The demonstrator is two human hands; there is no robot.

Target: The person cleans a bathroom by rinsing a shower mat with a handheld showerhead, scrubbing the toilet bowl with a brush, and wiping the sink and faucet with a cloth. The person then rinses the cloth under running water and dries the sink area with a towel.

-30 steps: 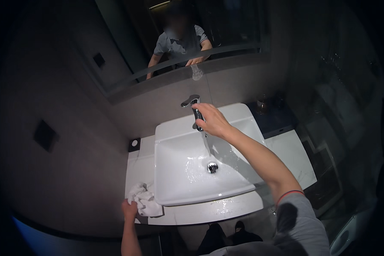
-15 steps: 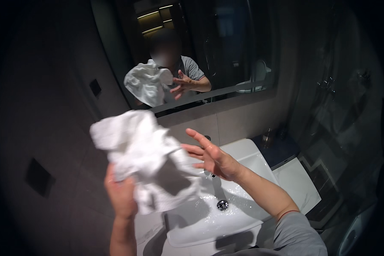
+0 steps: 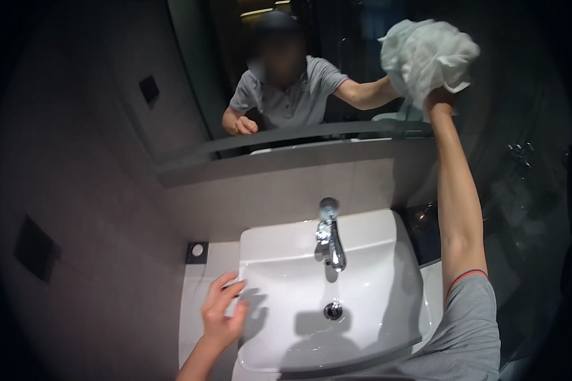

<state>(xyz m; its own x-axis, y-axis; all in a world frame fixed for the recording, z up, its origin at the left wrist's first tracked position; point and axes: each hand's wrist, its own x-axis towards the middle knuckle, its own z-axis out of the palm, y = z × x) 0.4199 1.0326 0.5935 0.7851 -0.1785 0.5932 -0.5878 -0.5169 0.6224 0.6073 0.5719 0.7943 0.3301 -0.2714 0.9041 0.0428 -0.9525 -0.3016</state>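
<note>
At the upper right, a bunched white towel (image 3: pixel 443 58) is up at the mirror (image 3: pixel 356 76). My right hand (image 3: pixel 440 101) grips it from below with the arm stretched far forward; most of its fingers are hidden by the cloth. The towel seems to press on the glass, where its reflection merges with it. Beside the left rim of the white sink (image 3: pixel 267 244), my left hand (image 3: pixel 222 311) hovers with bent fingers apart and nothing in them.
A chrome faucet (image 3: pixel 335 244) stands at the sink's back, above a round drain (image 3: pixel 332 310). A small dark square dish with a white round piece (image 3: pixel 197 251) sits on the left counter corner. A dark tray (image 3: pixel 422 222) lies right of the sink.
The towel has passed from my left hand to my right hand and moved up to the mirror's right side. My left hand has dropped beside the sink and let go.
</note>
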